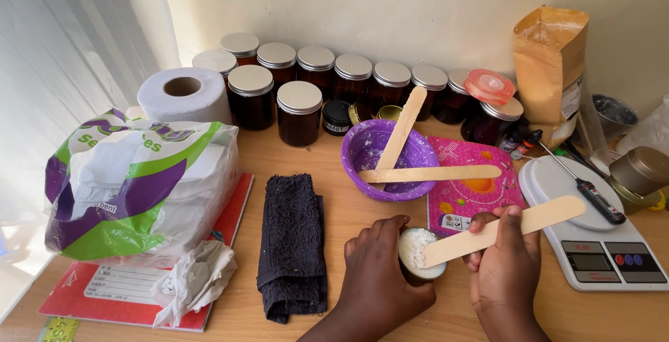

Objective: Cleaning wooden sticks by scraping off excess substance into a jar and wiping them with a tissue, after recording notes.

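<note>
My left hand point(380, 276) wraps around a small round jar point(418, 251) that holds white flakes, steadying it on the wooden table point(348, 209). My right hand point(502, 262) grips a flat wooden stick point(509, 229) whose near end rests in the jar's white contents. Just beyond the jar stands a purple bowl point(362, 150) dusted with white residue, with two more wooden sticks point(428, 173) laid across it. A pink patterned booklet point(474, 188) lies under my right hand's far side.
Several brown jars with silver lids point(300, 112) line the back wall. A digital kitchen scale point(599, 244) with a probe thermometer point(585, 188) sits right. A dark folded cloth point(291, 244), plastic bag point(132, 188), tissue roll point(182, 94) and brown paper bag point(549, 63) surround the work spot.
</note>
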